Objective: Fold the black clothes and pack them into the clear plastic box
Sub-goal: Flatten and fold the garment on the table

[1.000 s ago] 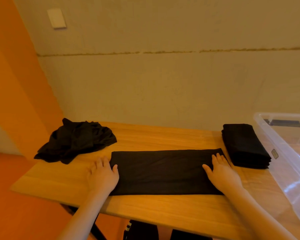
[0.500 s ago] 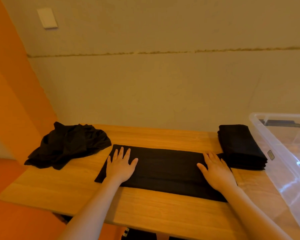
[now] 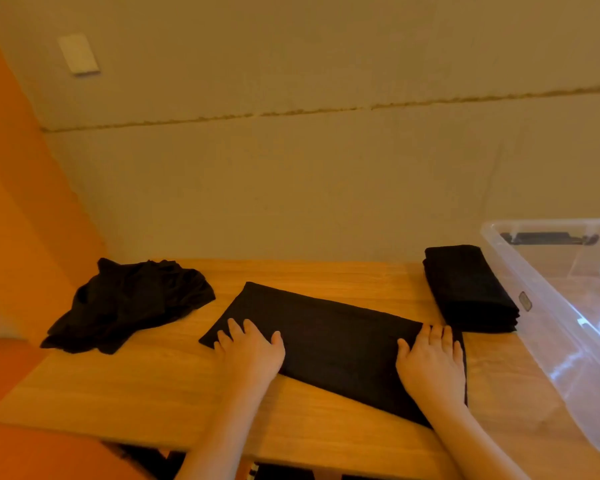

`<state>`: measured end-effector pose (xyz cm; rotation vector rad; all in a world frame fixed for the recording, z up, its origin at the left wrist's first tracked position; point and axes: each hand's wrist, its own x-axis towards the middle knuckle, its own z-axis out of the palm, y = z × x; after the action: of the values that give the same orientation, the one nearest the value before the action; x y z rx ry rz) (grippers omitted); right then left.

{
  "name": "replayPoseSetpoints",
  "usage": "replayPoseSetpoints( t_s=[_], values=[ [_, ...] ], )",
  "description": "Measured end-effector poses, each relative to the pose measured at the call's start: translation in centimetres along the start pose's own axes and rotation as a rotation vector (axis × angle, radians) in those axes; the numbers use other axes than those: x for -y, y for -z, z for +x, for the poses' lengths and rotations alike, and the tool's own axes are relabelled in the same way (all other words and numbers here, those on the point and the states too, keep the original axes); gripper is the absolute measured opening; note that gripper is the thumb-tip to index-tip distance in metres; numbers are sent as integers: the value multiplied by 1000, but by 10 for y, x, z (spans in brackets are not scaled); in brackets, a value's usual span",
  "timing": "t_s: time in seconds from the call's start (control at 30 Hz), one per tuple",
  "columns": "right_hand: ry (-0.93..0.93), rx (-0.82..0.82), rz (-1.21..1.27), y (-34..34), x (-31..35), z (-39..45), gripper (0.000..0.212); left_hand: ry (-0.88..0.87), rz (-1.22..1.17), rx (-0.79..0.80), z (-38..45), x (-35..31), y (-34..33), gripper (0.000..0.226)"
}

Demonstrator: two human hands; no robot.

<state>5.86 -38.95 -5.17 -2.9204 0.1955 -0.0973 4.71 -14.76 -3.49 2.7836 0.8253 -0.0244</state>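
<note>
While I watch through the head camera, the long black garment (image 3: 333, 337), folded into a narrow strip, lies across the middle of the wooden table (image 3: 125, 393), and it now sits skewed, its left end swung away from me and its right end drawn toward the near edge. A second ago it ran square with the table edge. My left hand (image 3: 252, 351) has come off the bare wood beside the cloth and now rests flat on the strip's left end, fingers spread and straight; my right hand (image 3: 430, 362) stays flat on the right end, fingers extended, holding nothing. Neither hand pinches the fabric.

I read that shift as smoothing and squaring the strip before the next cross-fold, so this piece is only partly folded and not yet ready to pack.

Just beyond the strip's right end sits the folded stack (image 3: 471, 289) of black clothes, close to or touching the strip's corner; I cannot tell which. Beside it stands the clear plastic box (image 3: 548, 306), whose visible part shows no clothes inside. Off to the left, a crumpled pile (image 3: 129, 303) of black clothes waits unfolded, well apart from the strip.

As for writing, I can read none. The box wall carries a small dark tag (image 3: 524, 301), too small to make out, and the wall holds a blank white plate (image 3: 78, 53).
</note>
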Motion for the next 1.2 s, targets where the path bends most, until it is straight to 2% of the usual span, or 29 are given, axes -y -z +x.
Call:
replayPoseSetpoints(
  t_s=[0.1,0.4,0.6,0.7,0.9,1.07,1.1,1.2],
  values=[
    [1,25,20,2,-1,0,65,40,-9,0,-7,9,-16,73],
    [63,138,-7,12,-39,-23,70,-190,14,25,54,2,-13,74],
    [5,128,117,17,-58,-40,60,19,-144,-137,37,-22,-15,77],
    [31,122,90,16,-56,-38,55,37,-181,-63,1,-45,-30,78],
    [65,89,103,16,-58,-41,57,-41,-27,36,-23,-50,-39,85],
    [263,111,54,13,-52,-38,57,-250,-36,92,12,-45,-25,84],
    [302,126,45,12,-51,-38,64,-271,-45,106,20,-42,-23,85],
    [417,172,53,11,-54,-39,127,-207,-80,75,34,-35,-15,84]
  ],
)
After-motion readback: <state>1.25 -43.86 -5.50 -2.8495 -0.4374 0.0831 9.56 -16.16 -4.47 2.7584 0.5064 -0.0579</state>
